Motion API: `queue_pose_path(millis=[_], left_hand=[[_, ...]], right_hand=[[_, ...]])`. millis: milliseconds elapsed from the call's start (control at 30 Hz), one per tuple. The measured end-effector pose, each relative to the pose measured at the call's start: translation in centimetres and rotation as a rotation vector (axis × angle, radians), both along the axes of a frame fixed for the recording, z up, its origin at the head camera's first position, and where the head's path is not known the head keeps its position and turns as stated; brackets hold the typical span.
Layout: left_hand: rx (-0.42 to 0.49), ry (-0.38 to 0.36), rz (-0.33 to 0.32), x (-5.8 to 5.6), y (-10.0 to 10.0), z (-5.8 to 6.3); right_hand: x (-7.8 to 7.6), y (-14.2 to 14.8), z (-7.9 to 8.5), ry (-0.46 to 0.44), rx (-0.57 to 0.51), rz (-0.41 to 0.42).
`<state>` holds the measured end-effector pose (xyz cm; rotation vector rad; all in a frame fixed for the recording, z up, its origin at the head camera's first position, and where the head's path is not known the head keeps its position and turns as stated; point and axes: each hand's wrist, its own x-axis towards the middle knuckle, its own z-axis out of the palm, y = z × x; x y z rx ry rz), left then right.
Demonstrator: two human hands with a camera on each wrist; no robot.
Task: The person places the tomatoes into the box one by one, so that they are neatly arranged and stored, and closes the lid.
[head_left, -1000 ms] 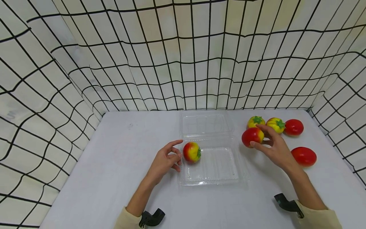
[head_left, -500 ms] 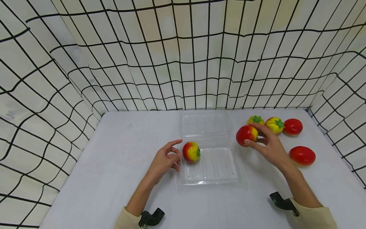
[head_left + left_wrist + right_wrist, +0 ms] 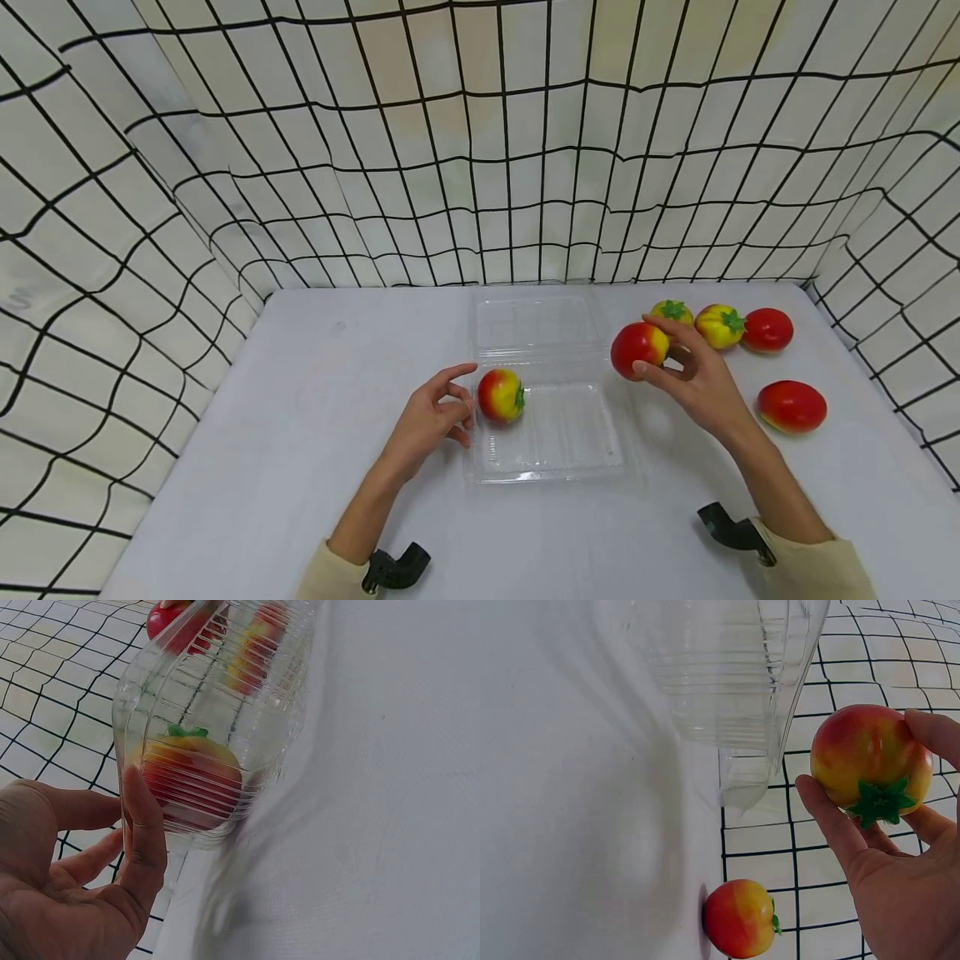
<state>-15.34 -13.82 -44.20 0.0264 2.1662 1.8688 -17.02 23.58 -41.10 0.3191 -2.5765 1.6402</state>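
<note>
My right hand (image 3: 697, 379) grips a red-and-yellow tomato-like fruit (image 3: 637, 352) between thumb and fingers, above the table just right of a clear plastic clamshell box (image 3: 551, 477). In the right wrist view the held fruit (image 3: 874, 761) shows a green star-shaped leaf top. Inside the box, at its left side, lies a similar fruit (image 3: 499, 396) with its green top facing right. My left hand (image 3: 427, 423) pinches the box's left rim with thumb and index finger, as the left wrist view shows. The box lid (image 3: 536, 323) lies open toward the back.
Two yellow fruits with green tops, one farther left (image 3: 672, 312) and one beside it (image 3: 720, 326), sit at the back right. Near them lie a red oval fruit (image 3: 767, 331) and another red oval fruit (image 3: 792, 407). Black netting (image 3: 525, 183) over white walls encloses the white table (image 3: 322, 400).
The right hand has carried the held fruit left and slightly up toward the box. The left hand, the box and the fruit inside it stay in place.
</note>
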Motion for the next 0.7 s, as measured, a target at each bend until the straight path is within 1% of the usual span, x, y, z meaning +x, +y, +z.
queue_pose_path(millis=[267,533,700], left_hand=[[0.016,0.002,-0.004,0.0,-0.1,-0.1],[0.024,0.005,-0.004,0.1,-0.1,-0.1],[0.017,0.007,0.0,0.1,-0.1,-0.1]], right_hand=[[0.1,-1.2,0.5,0.007,-0.038,0.049],[0.4,-2.0,0.4,0.027,0.011,0.066],[0.6,-2.3,0.5,0.001,0.032,0.096]])
